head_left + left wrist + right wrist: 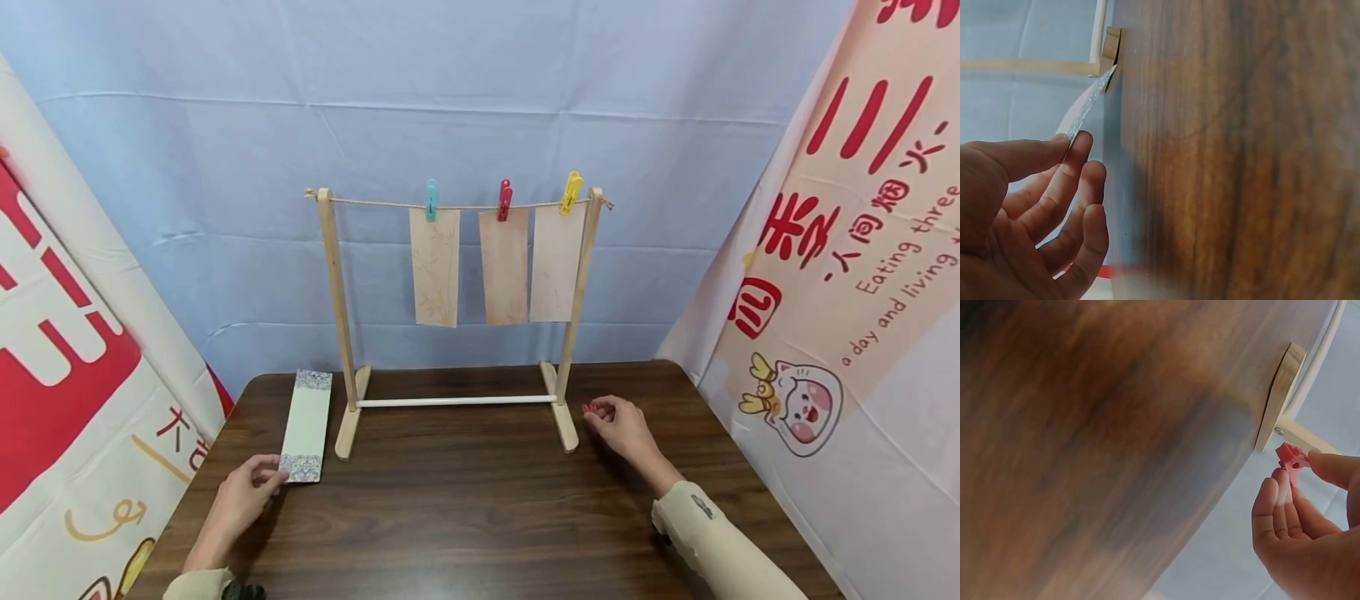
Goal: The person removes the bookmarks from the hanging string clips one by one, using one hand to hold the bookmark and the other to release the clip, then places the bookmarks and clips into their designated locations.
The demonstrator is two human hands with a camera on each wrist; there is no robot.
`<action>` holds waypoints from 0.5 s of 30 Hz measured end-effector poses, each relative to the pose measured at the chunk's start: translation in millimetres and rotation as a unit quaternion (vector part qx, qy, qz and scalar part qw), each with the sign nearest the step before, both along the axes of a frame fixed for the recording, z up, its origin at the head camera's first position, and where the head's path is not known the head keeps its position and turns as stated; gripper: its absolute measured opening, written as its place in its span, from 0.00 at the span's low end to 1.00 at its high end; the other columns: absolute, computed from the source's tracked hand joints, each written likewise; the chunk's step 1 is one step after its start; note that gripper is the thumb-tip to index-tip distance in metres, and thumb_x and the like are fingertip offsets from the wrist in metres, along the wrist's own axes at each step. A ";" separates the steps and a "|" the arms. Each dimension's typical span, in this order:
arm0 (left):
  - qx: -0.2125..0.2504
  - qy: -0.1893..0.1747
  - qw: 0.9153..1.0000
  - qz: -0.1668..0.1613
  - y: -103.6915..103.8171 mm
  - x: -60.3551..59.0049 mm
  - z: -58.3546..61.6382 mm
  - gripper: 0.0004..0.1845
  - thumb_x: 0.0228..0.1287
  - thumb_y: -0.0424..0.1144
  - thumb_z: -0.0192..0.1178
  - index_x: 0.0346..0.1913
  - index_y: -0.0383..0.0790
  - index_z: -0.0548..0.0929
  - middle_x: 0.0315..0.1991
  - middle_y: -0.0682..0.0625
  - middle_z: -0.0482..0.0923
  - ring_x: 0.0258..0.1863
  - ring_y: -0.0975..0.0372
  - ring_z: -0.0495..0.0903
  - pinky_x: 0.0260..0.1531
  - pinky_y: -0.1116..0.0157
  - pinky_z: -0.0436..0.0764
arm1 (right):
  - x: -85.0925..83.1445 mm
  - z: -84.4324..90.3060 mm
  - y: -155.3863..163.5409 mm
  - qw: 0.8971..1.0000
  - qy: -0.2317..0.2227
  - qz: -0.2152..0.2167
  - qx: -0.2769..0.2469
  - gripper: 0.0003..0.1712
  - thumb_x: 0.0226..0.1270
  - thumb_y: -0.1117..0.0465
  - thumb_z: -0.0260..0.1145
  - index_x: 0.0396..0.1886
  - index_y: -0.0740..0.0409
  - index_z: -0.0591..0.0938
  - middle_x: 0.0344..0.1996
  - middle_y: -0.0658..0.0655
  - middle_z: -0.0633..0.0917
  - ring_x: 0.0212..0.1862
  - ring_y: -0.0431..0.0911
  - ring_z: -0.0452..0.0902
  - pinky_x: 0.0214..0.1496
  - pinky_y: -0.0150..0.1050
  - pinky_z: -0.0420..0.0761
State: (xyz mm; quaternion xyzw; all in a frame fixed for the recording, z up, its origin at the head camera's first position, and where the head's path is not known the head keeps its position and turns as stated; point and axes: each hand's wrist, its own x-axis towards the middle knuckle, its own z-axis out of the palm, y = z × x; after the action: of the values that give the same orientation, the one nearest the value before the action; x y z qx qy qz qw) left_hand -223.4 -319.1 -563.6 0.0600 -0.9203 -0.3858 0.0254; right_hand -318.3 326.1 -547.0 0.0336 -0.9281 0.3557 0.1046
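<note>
A pale paper card (306, 427) with blue patterned ends is at the table's left side. My left hand (242, 498) pinches its near corner between thumb and fingertip; the left wrist view shows the card (1090, 103) tilted up from the tabletop. At the right, my right hand (622, 427) pinches a red clothespin (1291, 456) between thumb and fingers, beside the rack's right foot. A wooden rack (339, 300) with a string stands between the hands. Three paper strips hang from it, under a teal clothespin (431, 200), a red clothespin (505, 200) and a yellow clothespin (572, 192).
The rack's feet stand on the dark wooden table (457, 500), joined by a white rod (457, 402). Behind is a light blue cloth (465, 75). Printed banners (862, 250) flank the table on both sides.
</note>
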 end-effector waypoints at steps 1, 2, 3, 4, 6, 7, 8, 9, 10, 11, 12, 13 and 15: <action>0.003 -0.001 1.000 -0.001 0.1 -0.6 -0.3 0.20 0.78 0.38 0.67 0.62 0.27 0.80 0.44 0.39 0.91 0.31 0.62 0.85 0.27 0.67 0.81 | -0.4 -0.6 -0.2 1.000 0.000 -0.003 0.002 0.17 0.73 0.61 0.75 0.53 0.70 0.86 0.35 0.58 0.89 0.35 0.46 0.83 0.35 0.35 0.79; 0.005 0.000 1.000 -0.002 0.2 -1.1 -0.5 0.20 0.78 0.39 0.67 0.62 0.27 0.80 0.44 0.39 0.91 0.31 0.62 0.86 0.27 0.67 0.81 | -0.5 -1.2 -0.4 1.000 -0.001 -0.005 0.005 0.17 0.73 0.61 0.75 0.52 0.70 0.86 0.34 0.58 0.89 0.35 0.45 0.83 0.35 0.36 0.79; 0.006 0.000 1.000 -0.003 0.3 -1.6 -0.8 0.20 0.78 0.38 0.67 0.62 0.27 0.80 0.44 0.39 0.91 0.31 0.61 0.86 0.27 0.67 0.81 | -0.8 -1.8 -0.4 1.000 -0.003 -0.008 0.007 0.17 0.73 0.61 0.75 0.52 0.70 0.87 0.34 0.57 0.89 0.34 0.45 0.83 0.36 0.36 0.79; 0.005 0.001 1.000 -0.002 0.4 -1.9 -0.9 0.20 0.78 0.38 0.67 0.63 0.27 0.80 0.44 0.39 0.91 0.31 0.61 0.86 0.27 0.67 0.81 | -0.8 -2.4 -0.3 1.000 -0.004 -0.008 0.011 0.17 0.73 0.61 0.74 0.52 0.70 0.87 0.33 0.57 0.89 0.34 0.44 0.83 0.35 0.37 0.79; 0.001 0.004 1.000 -0.004 0.0 -2.2 -1.5 0.20 0.77 0.37 0.67 0.62 0.27 0.80 0.43 0.40 0.91 0.31 0.60 0.86 0.26 0.66 0.79 | -0.7 -3.2 -0.6 1.000 -0.007 -0.011 0.016 0.16 0.73 0.61 0.75 0.51 0.70 0.87 0.32 0.57 0.88 0.33 0.44 0.82 0.35 0.37 0.79; 0.000 0.004 1.000 -0.004 -0.4 -2.2 -1.9 0.20 0.77 0.37 0.67 0.62 0.27 0.80 0.42 0.40 0.91 0.31 0.60 0.86 0.26 0.67 0.79 | -0.5 -3.6 -0.7 1.000 -0.008 -0.011 0.019 0.16 0.73 0.61 0.74 0.51 0.70 0.87 0.31 0.57 0.88 0.32 0.43 0.82 0.35 0.38 0.79; -0.002 0.005 1.000 -0.005 -0.8 -2.0 -2.2 0.20 0.77 0.37 0.67 0.62 0.27 0.80 0.42 0.41 0.91 0.31 0.60 0.86 0.26 0.66 0.79 | -0.2 -3.9 -0.6 1.000 -0.010 -0.011 0.021 0.16 0.73 0.61 0.74 0.50 0.70 0.87 0.31 0.57 0.88 0.31 0.43 0.81 0.35 0.39 0.80; -0.002 0.004 1.000 -0.006 -1.3 -1.8 -2.5 0.19 0.77 0.36 0.67 0.62 0.27 0.80 0.41 0.41 0.91 0.31 0.60 0.86 0.26 0.66 0.79 | 0.0 -3.9 -0.4 1.000 -0.010 -0.011 0.024 0.15 0.73 0.61 0.74 0.50 0.70 0.87 0.30 0.56 0.88 0.31 0.43 0.81 0.35 0.39 0.80; -0.002 0.003 1.000 -0.007 -1.9 -1.7 -2.9 0.19 0.77 0.36 0.67 0.62 0.27 0.80 0.41 0.42 0.91 0.31 0.60 0.85 0.26 0.66 0.79 | 0.1 -4.0 -0.3 1.000 -0.010 -0.012 0.027 0.15 0.73 0.61 0.74 0.49 0.70 0.87 0.29 0.56 0.88 0.31 0.44 0.81 0.35 0.40 0.80; -0.003 0.002 1.000 -0.008 -2.6 -1.6 -3.2 0.19 0.77 0.36 0.66 0.62 0.27 0.80 0.40 0.43 0.91 0.31 0.60 0.85 0.26 0.66 0.78 | 0.6 -3.8 -0.7 0.999 -0.011 -0.012 0.029 0.14 0.73 0.61 0.74 0.48 0.70 0.87 0.29 0.56 0.88 0.31 0.44 0.81 0.35 0.41 0.80; -0.004 0.001 1.000 -0.009 -2.9 -1.4 -3.0 0.20 0.77 0.36 0.66 0.63 0.27 0.80 0.40 0.43 0.91 0.31 0.61 0.85 0.26 0.66 0.78 | 0.8 -3.6 -0.9 0.999 -0.010 -0.012 0.031 0.14 0.73 0.61 0.74 0.48 0.70 0.87 0.29 0.56 0.88 0.31 0.44 0.82 0.36 0.41 0.80; -0.004 -0.001 1.000 -0.010 -3.2 -1.2 -3.0 0.20 0.77 0.36 0.66 0.63 0.27 0.80 0.40 0.44 0.91 0.31 0.61 0.84 0.26 0.66 0.78 | 1.2 -3.5 -1.0 0.999 -0.010 -0.011 0.034 0.14 0.73 0.61 0.74 0.47 0.70 0.88 0.30 0.56 0.88 0.31 0.45 0.82 0.37 0.42 0.81; -0.007 -0.001 1.000 -0.011 -3.8 -1.3 -3.5 0.20 0.77 0.37 0.66 0.62 0.27 0.80 0.39 0.45 0.91 0.31 0.62 0.84 0.27 0.66 0.78 | 1.2 -3.4 -1.4 0.999 -0.010 -0.011 0.037 0.13 0.73 0.61 0.74 0.46 0.70 0.88 0.30 0.57 0.88 0.33 0.46 0.83 0.38 0.43 0.82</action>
State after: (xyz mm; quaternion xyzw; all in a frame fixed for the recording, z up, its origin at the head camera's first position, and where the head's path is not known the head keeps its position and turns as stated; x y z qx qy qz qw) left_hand -224.7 -323.0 -567.1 0.0502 -0.9235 -0.3797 0.0208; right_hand -317.1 324.6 -550.4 0.0233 -0.9419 0.3205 0.0982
